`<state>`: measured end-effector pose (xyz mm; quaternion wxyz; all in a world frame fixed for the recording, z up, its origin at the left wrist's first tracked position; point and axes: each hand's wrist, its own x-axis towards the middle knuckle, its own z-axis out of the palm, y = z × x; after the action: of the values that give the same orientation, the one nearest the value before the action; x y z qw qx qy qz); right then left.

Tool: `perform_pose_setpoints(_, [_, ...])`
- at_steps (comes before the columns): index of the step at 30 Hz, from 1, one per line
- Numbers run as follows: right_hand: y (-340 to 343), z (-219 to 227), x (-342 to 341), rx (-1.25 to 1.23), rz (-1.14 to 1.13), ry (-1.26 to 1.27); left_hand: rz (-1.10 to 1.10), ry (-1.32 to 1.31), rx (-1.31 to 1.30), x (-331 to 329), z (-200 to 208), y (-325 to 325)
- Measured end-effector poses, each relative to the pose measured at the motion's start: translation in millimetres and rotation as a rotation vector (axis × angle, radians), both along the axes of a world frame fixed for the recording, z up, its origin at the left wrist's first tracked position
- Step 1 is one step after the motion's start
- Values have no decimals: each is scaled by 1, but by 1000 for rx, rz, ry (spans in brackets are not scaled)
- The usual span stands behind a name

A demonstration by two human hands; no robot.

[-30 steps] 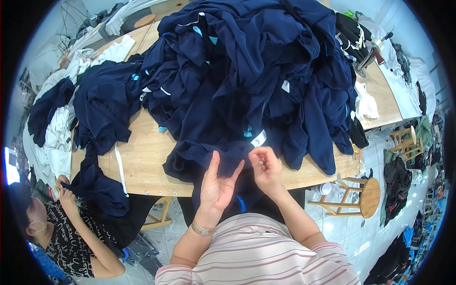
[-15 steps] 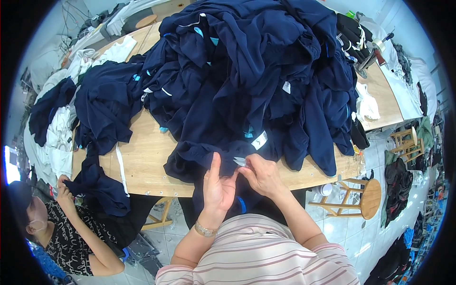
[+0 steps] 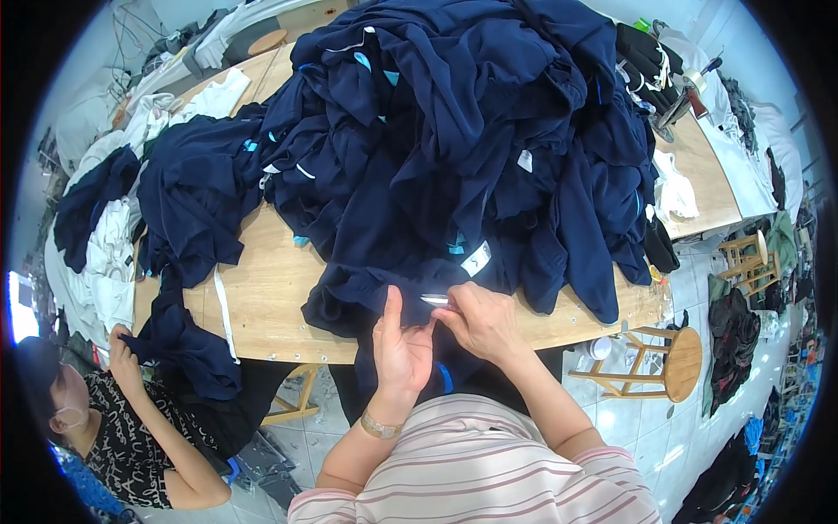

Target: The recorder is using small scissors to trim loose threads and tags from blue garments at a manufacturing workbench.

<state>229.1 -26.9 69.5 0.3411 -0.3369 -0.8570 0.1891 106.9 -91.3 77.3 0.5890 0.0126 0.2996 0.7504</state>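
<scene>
Metal snips (image 3: 435, 299), one pair: held in the curled right hand (image 3: 480, 321), over navy cloth (image 3: 353, 286); long axis crosswise, tips leftward. Left hand (image 3: 403, 354): well open, thumb raised, palm bare.

The heaped navy garments (image 3: 454, 113) look like soft, matt cloth, smooth in weave but deeply creased, while the small white tag (image 3: 477, 259) on them is flat and smooth — paper or fabric, hard to tell. The exposed tip of the snips (image 3: 435, 299) shines as polished metal. Below the cloth, the table (image 3: 271, 319) has a smooth wood-look top, the round stool (image 3: 683, 365) is wood with a slight gloss — and the floor tiles (image 3: 624, 437) look hard and glossy.
</scene>
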Motion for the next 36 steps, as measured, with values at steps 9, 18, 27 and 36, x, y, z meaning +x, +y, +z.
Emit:
perform_pose_setpoints(9, [0,0,0,28,-3,-32,16,61,6,4,-1,-1])
perform_pose_setpoints(18, [-2,-1,-2,-303,-46,308,32,53,-20,9,3,1])
perform_pose_setpoints(27, [2,-2,-20,196,129,288,-35,-68,-98,5,3,-2])
perform_pose_setpoints(36, [-26,-5,8,-149,348,405,22,20,7,-6,-1,5])
